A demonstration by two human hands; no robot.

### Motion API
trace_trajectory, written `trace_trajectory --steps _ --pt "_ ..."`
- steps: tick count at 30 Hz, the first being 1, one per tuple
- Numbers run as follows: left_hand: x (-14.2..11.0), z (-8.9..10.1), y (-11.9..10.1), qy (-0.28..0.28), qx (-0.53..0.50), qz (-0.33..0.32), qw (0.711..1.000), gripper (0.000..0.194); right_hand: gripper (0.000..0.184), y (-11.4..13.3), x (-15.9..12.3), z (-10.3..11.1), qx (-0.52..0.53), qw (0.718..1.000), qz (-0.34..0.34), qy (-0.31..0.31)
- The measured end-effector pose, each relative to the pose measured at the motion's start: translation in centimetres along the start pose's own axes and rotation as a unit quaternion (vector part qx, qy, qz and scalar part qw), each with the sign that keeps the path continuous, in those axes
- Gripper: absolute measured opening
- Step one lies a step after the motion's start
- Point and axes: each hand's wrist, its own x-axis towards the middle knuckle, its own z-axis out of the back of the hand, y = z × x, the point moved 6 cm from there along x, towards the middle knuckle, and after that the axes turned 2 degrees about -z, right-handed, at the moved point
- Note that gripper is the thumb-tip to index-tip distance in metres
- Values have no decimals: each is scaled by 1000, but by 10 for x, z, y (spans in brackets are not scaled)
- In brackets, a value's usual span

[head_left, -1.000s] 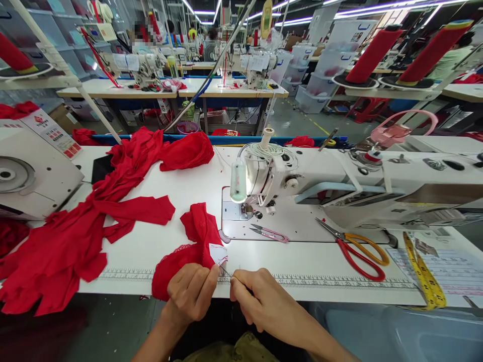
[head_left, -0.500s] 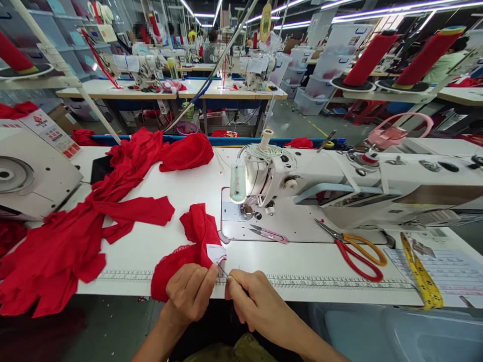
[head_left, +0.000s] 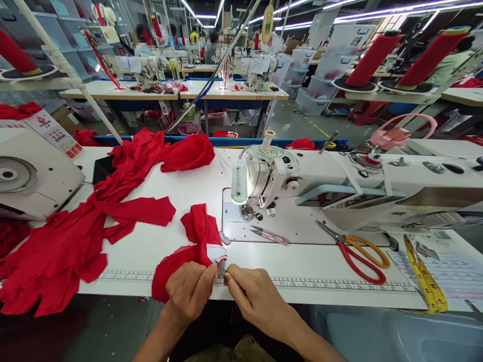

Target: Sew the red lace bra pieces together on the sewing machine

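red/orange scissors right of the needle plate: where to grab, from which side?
Take the scissors by the handle loops, best from the near right. They lie flat on the table, blades closed and pointing up-left toward the sewing machine, loops toward the near table edge. The machine body crowds the blade end; the loop side is open, apart from the yellow tape measure further right.

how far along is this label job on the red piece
Done: nothing looks finished; the heap of red fabric pieces lies loose at the left. In hand: the left hand pinches the small red lace garment by its white label, while the right hand works a thin metal tool at it. Left: the heap; pink thread snips lie unused.
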Motion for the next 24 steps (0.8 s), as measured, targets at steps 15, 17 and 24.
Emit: trace_trajectory --steps 15,17,24 --pt "10 -23 33 42 -294 309 903 17 26 -11 4 4 133 989 52 -42" --pt "8 -24 33 45 -290 300 908 18 25 -12 3 3 115 990 64 -59" --pt "3 -27 29 56 -192 213 956 23 20 13 -13 10 18 977 173 -121"
